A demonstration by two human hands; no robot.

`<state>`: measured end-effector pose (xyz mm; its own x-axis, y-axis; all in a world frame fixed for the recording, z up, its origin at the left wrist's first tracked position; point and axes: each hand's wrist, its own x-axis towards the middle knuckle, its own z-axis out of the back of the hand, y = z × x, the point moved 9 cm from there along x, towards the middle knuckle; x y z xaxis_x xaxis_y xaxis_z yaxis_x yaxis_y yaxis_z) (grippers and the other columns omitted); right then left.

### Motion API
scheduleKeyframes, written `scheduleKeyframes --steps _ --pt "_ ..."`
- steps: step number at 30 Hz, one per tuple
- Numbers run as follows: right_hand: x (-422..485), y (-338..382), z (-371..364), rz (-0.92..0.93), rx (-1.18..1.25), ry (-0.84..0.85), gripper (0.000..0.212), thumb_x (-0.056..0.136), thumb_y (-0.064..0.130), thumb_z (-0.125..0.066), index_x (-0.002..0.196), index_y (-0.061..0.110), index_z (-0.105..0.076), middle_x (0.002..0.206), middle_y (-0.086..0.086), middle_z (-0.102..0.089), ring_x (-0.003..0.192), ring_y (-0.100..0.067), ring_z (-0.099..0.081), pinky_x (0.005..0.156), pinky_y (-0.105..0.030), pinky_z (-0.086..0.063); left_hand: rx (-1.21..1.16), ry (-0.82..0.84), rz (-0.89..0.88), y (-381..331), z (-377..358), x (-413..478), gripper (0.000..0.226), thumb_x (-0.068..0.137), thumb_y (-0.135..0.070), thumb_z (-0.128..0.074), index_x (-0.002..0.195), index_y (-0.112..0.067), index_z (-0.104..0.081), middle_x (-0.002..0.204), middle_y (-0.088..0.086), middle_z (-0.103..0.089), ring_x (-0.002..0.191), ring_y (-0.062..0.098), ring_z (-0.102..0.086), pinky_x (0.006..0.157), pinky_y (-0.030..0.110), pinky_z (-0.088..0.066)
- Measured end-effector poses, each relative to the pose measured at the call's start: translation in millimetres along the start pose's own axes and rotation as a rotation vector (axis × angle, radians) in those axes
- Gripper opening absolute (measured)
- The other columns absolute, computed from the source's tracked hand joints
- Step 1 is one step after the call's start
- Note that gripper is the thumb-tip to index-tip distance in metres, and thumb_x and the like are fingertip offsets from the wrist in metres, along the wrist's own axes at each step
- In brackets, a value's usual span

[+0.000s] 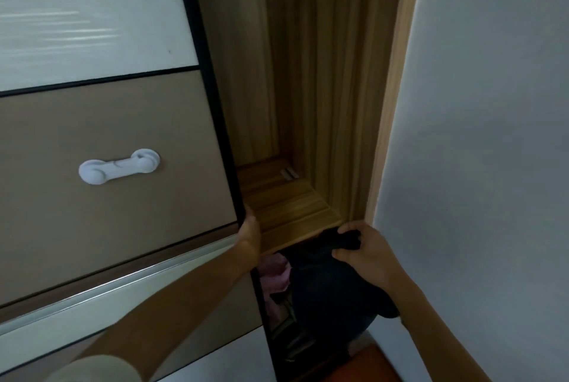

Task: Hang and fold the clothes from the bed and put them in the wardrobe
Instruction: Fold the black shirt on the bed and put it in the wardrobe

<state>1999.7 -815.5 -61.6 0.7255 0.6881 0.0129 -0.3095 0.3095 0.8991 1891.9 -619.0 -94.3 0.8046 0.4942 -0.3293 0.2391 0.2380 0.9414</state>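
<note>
Beige black-framed sliding wardrobe door (123, 141) is gripped at its edge by left hand (250, 235), likely for access; dark bunched garment (323, 246) is pinched by right hand (366, 253) beside light wooden shelf (286, 206)

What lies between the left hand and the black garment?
Head view: only bare wooden shelf, between the left hand on the door edge and the black garment.

Left arm outstretched, left hand (251, 232) seemingly gripping door edge (228, 150); right hand (366, 253) pinching dark garment (332, 283).
</note>
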Motion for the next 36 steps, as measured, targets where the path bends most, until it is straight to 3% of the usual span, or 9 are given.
scheduleKeyframes --steps 1,3,6,8,16,21,27,30,36 --pt "0 4 -8 0.001 0.007 0.01 0.038 0.076 0.013 -0.081 0.104 0.027 -0.06 0.108 0.008 -0.062 0.101 -0.011 -0.059 0.082 -0.022 -0.046 -0.039 -0.002 0.001 2 -8 -11 0.063 0.105 -0.044 -0.033 0.153 -0.005 -0.024 0.154 0.023 -0.03 0.14 0.045 -0.028 0.115 0.063 -0.02" --pt "1 16 -29 0.008 0.017 0.036 0.038 0.076 0.013 -0.081 0.103 0.029 -0.06 0.11 0.005 -0.061 0.102 -0.011 -0.059 0.083 -0.025 -0.048 0.026 -0.059 0.069 -2 -35 -12 0.064 0.104 -0.043 -0.035 0.154 -0.006 -0.021 0.155 0.023 -0.027 0.141 0.046 -0.026 0.116 0.063 -0.017" --pt "-1 35 -58 0.011 0.033 0.084 0.036 0.079 0.012 -0.08 0.106 0.025 -0.059 0.106 0.01 -0.057 0.09 0.003 -0.053 0.065 -0.012 -0.043 -0.063 -0.11 0.142 -5 -65 -36 0.063 0.105 -0.037 -0.035 0.155 -0.005 -0.015 0.158 0.021 -0.022 0.144 0.044 -0.021 0.118 0.06 -0.012" --pt "-5 50 -77 0.031 0.028 0.11 0.036 0.081 0.011 -0.079 0.109 0.022 -0.059 0.101 0.017 -0.052 0.085 0.008 -0.048 0.062 -0.008 -0.038 -0.131 -0.144 0.169 -3 -84 -51 0.062 0.106 -0.033 -0.034 0.155 -0.004 -0.01 0.16 0.02 -0.018 0.146 0.042 -0.017 0.119 0.057 -0.01" --pt "-20 96 -142 0.059 0.001 0.137 0.035 0.077 0.018 -0.081 0.099 0.033 -0.059 0.106 0.004 -0.064 0.097 -0.015 -0.064 0.082 -0.037 -0.057 -0.18 -0.15 0.147 -23 -161 -84 0.06 0.103 -0.031 -0.043 0.155 -0.01 -0.022 0.161 0.016 -0.02 0.148 0.041 -0.014 0.116 0.064 0.003" --pt "-31 119 -175 0.085 -0.019 0.12 0.033 0.079 0.016 -0.08 0.1 0.031 -0.058 0.102 0.011 -0.059 0.091 -0.006 -0.057 0.066 -0.02 -0.045 -0.188 -0.127 0.158 -30 -205 -116 0.059 0.102 -0.032 -0.044 0.153 -0.008 -0.026 0.159 0.019 -0.024 0.147 0.044 -0.016 0.117 0.062 -0.002" --pt "-41 138 -225 0.058 0.009 0.152 0.036 0.082 0.015 -0.078 0.108 0.027 -0.057 0.103 0.008 -0.058 0.09 -0.008 -0.058 0.065 -0.022 -0.048 -0.322 -0.05 0.236 -31 -263 -156 0.063 0.1 -0.033 -0.047 0.155 -0.012 -0.025 0.16 0.019 -0.022 0.147 0.046 -0.012 0.112 0.069 0.007" --pt "-44 144 -249 0.021 0.032 0.174 0.035 0.082 0.015 -0.078 0.108 0.026 -0.058 0.106 0.002 -0.062 0.092 -0.016 -0.063 0.067 -0.028 -0.054 -0.307 -0.027 0.227 -37 -287 -176 0.06 0.102 -0.029 -0.044 0.154 -0.008 -0.023 0.161 0.02 -0.02 0.148 0.045 -0.01 0.117 0.063 0.001" --pt "-53 168 -291 0.063 -0.025 0.23 0.032 0.085 0.014 -0.076 0.107 0.025 -0.057 0.105 0.001 -0.063 0.084 -0.011 -0.063 0.057 -0.021 -0.049 -0.473 0.025 0.36 -33 -330 -210 0.057 0.102 -0.022 -0.044 0.153 -0.005 -0.024 0.162 0.02 -0.016 0.149 0.043 -0.004 0.119 0.058 0.003"
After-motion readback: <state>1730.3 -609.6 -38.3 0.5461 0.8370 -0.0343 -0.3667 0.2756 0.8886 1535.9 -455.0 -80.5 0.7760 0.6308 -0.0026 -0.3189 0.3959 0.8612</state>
